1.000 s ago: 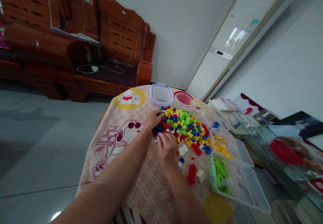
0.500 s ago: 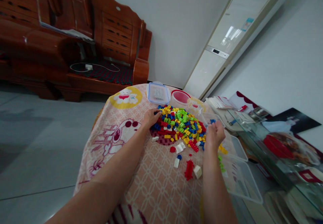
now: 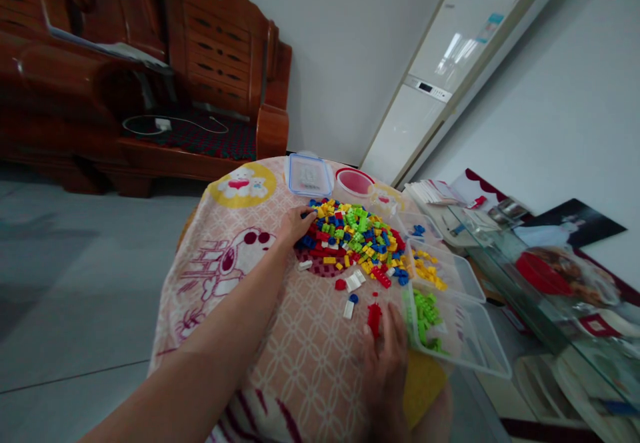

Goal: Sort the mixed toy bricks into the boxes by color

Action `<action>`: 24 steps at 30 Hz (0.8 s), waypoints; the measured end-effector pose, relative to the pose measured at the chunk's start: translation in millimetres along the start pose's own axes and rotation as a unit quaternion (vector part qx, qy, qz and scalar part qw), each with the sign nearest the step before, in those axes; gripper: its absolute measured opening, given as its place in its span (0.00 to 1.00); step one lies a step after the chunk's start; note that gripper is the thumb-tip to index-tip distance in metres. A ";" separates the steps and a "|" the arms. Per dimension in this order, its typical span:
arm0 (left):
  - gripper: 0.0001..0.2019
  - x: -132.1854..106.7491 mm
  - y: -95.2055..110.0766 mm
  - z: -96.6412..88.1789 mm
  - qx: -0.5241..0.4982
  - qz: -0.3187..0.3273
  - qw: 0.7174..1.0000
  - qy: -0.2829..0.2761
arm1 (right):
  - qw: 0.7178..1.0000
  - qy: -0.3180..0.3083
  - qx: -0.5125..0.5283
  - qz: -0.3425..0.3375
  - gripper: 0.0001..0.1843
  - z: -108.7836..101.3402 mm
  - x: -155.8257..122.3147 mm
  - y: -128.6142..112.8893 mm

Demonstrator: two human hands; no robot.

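Observation:
A heap of small red, blue, yellow and green bricks [image 3: 357,240] lies on a round table under a pink cartoon cloth [image 3: 235,263]. My left hand [image 3: 294,224] rests at the heap's left edge, fingers curled with the tips pinched on a blue brick. My right hand [image 3: 386,356] lies flat on the cloth near the front edge, fingers stretched toward a red brick piece [image 3: 374,318]. Loose white bricks [image 3: 354,282] lie just beyond it. To its right stand clear trays: one with green bricks [image 3: 477,360], one with yellow [image 3: 463,276], one with blue [image 3: 430,223].
A clear lid [image 3: 309,175] and a red-rimmed tub [image 3: 354,180] sit at the table's far side. A dark wooden bench [image 3: 150,76] stands back left. A glass-topped table [image 3: 550,283] with papers is at the right, and a tall white appliance [image 3: 440,76] stands behind.
My right hand went from the heap's near edge out to the trays, then back down to the front beside the red piece. The white cube there is now hidden. My left hand stayed put.

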State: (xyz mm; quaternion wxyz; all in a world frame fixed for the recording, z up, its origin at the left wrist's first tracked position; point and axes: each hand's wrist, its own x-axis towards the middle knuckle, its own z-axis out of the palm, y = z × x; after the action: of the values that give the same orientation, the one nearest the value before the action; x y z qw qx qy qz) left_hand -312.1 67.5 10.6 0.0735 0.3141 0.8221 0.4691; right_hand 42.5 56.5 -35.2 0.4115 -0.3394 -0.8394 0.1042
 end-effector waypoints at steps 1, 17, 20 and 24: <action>0.18 0.3 -0.1 0.3 0.001 -0.003 1.000 0.000 | 1.000 -0.003 -0.006 0.002 0.30 -3.1 -3.8 -1.2; 0.18 1.4 -2.4 1.1 -0.003 0.003 1.000 0.007 | 0.998 -0.026 -0.043 0.039 0.33 -15.0 -39.4 15.8; 0.18 1.2 -2.0 0.8 0.000 0.003 1.000 0.003 | 0.998 -0.044 -0.034 0.028 0.31 -5.9 -34.1 14.0; 0.18 0.9 -1.6 1.0 -0.001 0.000 1.000 0.005 | 0.998 -0.045 -0.031 -0.015 0.28 10.9 -16.5 13.3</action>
State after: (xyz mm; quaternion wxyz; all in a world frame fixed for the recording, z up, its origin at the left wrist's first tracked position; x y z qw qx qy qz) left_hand -313.1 68.2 8.9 0.0699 0.3120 0.8219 0.4714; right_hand 47.8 56.8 -58.4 0.3640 -0.3344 -0.8649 0.0869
